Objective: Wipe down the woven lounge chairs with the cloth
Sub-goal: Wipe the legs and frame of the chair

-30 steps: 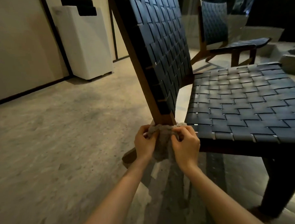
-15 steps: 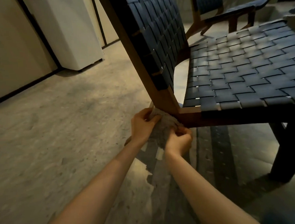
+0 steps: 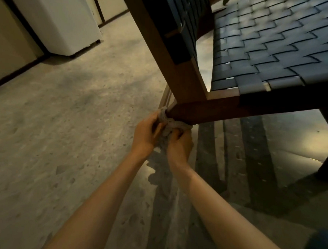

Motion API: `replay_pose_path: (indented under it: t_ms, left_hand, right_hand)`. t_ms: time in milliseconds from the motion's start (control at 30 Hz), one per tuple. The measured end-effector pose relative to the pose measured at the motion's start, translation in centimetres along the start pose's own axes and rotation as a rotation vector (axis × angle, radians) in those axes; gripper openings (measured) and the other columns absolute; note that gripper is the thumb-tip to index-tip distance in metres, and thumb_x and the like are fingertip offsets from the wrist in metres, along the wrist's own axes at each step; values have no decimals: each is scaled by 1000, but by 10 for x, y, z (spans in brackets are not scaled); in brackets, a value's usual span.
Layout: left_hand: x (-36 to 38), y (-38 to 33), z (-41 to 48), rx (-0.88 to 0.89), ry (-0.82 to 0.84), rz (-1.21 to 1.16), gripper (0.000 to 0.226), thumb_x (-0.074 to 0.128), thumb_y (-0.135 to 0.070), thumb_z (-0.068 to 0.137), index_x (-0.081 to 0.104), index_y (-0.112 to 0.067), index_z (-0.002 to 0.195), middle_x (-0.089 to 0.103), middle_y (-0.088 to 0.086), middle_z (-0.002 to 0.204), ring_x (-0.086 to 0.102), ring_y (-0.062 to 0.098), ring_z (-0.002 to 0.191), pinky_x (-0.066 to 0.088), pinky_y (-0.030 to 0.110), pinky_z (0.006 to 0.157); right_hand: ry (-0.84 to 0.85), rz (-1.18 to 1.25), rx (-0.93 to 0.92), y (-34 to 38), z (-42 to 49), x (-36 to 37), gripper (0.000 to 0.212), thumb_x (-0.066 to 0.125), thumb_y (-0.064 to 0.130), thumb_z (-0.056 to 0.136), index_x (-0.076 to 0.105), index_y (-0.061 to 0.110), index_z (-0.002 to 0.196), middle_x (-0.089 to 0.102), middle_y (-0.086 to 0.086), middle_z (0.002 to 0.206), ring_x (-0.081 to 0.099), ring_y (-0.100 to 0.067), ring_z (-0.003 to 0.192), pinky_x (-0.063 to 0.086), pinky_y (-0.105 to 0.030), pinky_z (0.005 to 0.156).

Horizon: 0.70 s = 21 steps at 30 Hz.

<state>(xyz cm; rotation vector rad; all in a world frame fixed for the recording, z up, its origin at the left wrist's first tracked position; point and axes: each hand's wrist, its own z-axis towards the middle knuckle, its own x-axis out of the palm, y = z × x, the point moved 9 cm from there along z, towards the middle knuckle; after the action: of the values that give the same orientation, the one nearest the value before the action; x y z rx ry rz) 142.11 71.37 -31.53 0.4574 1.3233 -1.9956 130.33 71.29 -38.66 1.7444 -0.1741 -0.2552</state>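
Both grips are clamping the cloth (image 3: pixel 168 122), fingers curled tight: left grip (image 3: pixel 145 133) at its 9 o'clock, right grip (image 3: pixel 179 147) at 6. Cloth is pressing against the wooden rail (image 3: pixel 205 111) end of the chair (image 3: pixel 177 71), woven seat (image 3: pixel 269 54) lying toward 2 o'clock.
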Motion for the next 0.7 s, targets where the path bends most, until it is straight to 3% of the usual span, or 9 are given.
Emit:
replay_pose_path:
  t_ms: [67,167,300,433,500,533,633,700]
  left_hand:
    - [2,16,-3,12,29,59,36,55,2,90,58,-3,126,64,14,117,57,18,106,36,8,87]
    - [3,35,-11,56,54,60,38,55,4,90,56,-1,127,61,11,122,52,11,110,36,9,95]
    - [7,84,-29,-30,93,53,34,55,5,90,57,0,124,60,6,115,56,17,107,34,3,88]
    - [15,124,-36,-100,175,129,32,50,5,93,55,3,124,60,14,115,53,16,104,30,-1,83]
    - [18,138,-38,-123,206,151,31,49,7,92,56,4,122,61,18,113,53,17,101,30,-1,79]
    - [19,144,-40,-148,216,153,31,49,7,92,56,4,122,61,19,113,54,19,101,32,3,78]
    - [19,153,-45,-198,195,136,33,50,5,92,55,2,124,62,16,115,56,22,105,35,12,79]
    - [15,151,-46,-232,131,107,35,54,1,91,57,-3,125,62,5,113,54,12,102,34,1,77]
  right_hand:
    - [47,-141,15,-15,5,14,33,37,22,102,51,6,127,59,-15,122,56,-28,107,42,-33,84]
    - [184,-203,-44,-33,9,38,27,38,13,100,55,4,120,60,-17,114,56,-31,103,33,-25,73]
    - [364,-267,26,-72,13,68,31,40,15,99,51,9,128,59,-13,115,54,-34,108,42,-44,91]
    - [587,-199,126,-101,17,96,32,42,21,102,51,15,132,59,-1,106,56,-15,86,49,-30,75]
    - [688,-163,225,-114,17,106,26,43,25,101,51,22,126,59,6,104,56,-6,83,49,-16,66]
    - [717,-145,274,-119,16,110,22,44,24,101,51,24,122,60,5,104,58,-8,86,51,-15,67]
    - [732,-117,351,-128,17,116,25,46,19,100,52,16,124,62,-10,117,60,-25,107,51,-37,93]
    - [679,-42,362,-127,17,111,18,46,15,100,58,19,113,64,-11,113,61,-26,107,53,-39,89]
